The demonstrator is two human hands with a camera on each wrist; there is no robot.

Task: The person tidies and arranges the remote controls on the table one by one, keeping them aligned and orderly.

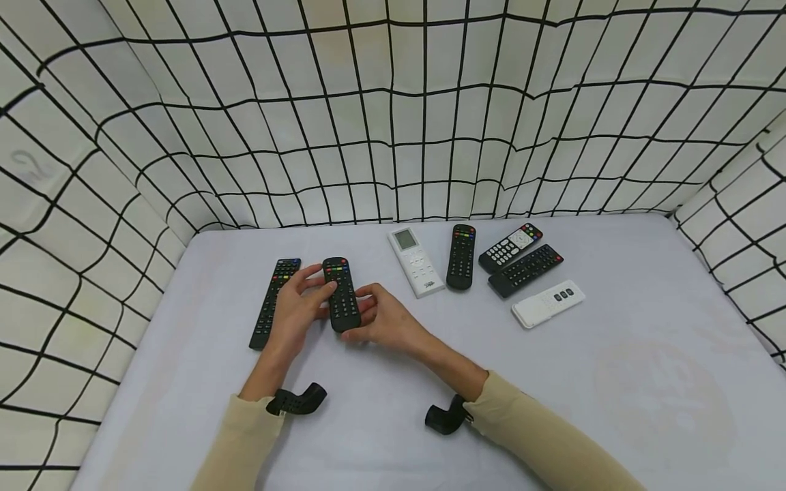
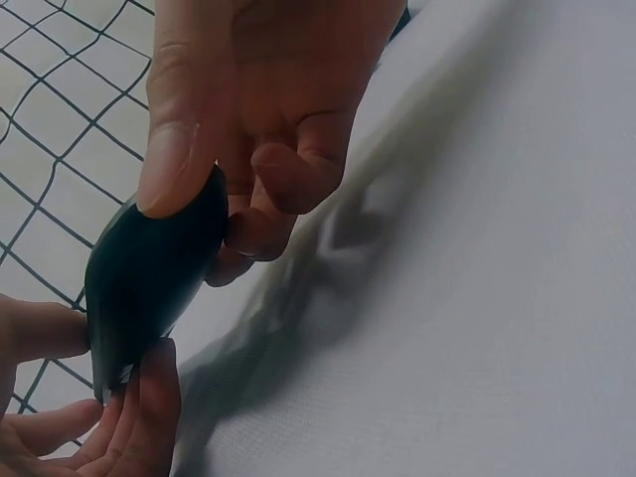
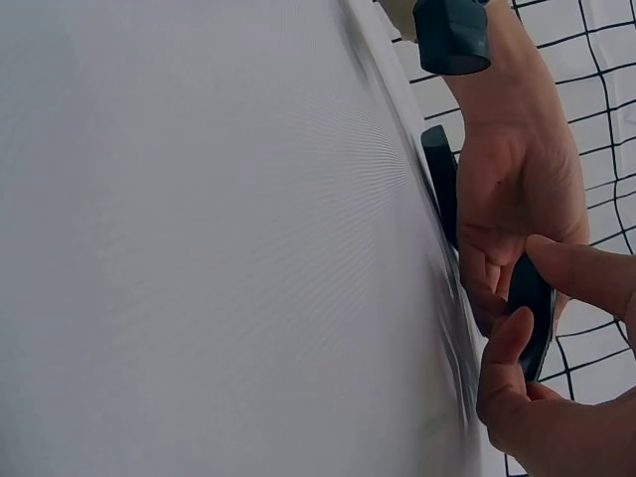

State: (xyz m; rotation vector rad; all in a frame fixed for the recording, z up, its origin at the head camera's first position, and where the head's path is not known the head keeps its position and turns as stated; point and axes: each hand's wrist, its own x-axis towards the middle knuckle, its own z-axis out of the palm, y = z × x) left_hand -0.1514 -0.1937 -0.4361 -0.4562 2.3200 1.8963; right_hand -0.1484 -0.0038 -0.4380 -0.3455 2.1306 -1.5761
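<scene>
A black remote control [image 1: 341, 294] with coloured buttons is held between both hands, raised over the white table in the wrist views. My left hand [image 1: 296, 308] grips its left side, thumb across the button face and fingers behind. At the lower right edge, my right hand [image 1: 388, 320] pinches the same remote between thumb and fingers. From the left wrist view, the remote [image 2: 154, 268] appears end-on and dark, its buttons hidden. Just left of the left hand, a longer black remote [image 1: 275, 303] lies on the table, partly covered by that hand.
To the right lie a white remote with a screen [image 1: 416, 262], a black remote [image 1: 461, 257], a black remote with a white button pad [image 1: 511, 247], another black one [image 1: 526, 271] and a smaller white one [image 1: 548, 304]. Black netting [image 1: 393, 145] borders the white table [image 1: 381, 436].
</scene>
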